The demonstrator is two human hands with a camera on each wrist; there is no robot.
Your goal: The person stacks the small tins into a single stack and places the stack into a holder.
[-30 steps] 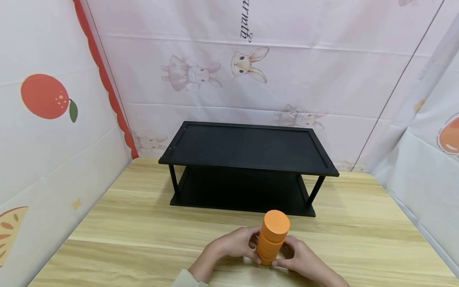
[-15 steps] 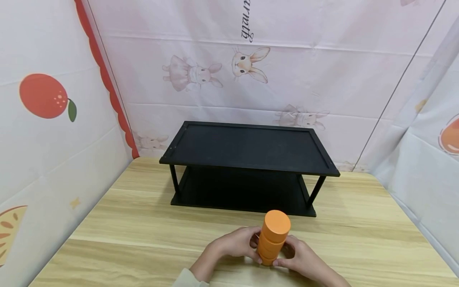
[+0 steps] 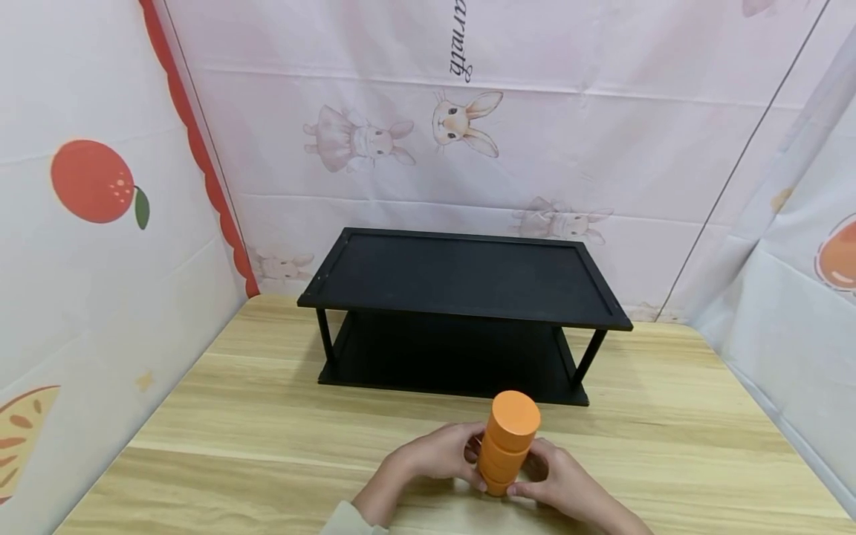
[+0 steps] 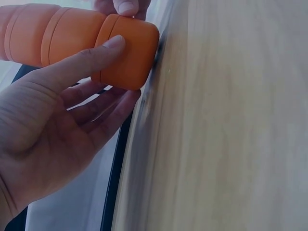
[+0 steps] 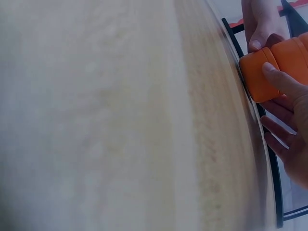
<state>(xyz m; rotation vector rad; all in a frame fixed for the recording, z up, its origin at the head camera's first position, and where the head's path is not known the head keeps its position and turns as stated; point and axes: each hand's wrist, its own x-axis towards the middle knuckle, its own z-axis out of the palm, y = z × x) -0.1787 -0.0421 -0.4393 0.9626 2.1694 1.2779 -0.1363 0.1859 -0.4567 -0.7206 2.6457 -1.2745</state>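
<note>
An orange ribbed cylinder, grooved into several round sections like stacked canisters, stands upright on the table near its front. Its flat top faces up. My left hand grips its lower section from the left, thumb on the near side and fingers behind. From the right, my right hand holds the same lower section between thumb and fingers. In the left wrist view, the left thumb lies across the bottom section of the orange cylinder. The right wrist view shows the right thumb pressed on that section too.
A black two-tier rack stands just behind the cylinder, its lower shelf close to it. The wooden table extends on both sides. Printed cloth walls enclose the back and sides.
Both hands and the orange cylinder hold their places. Only a very slight shift of the head view shows.
</note>
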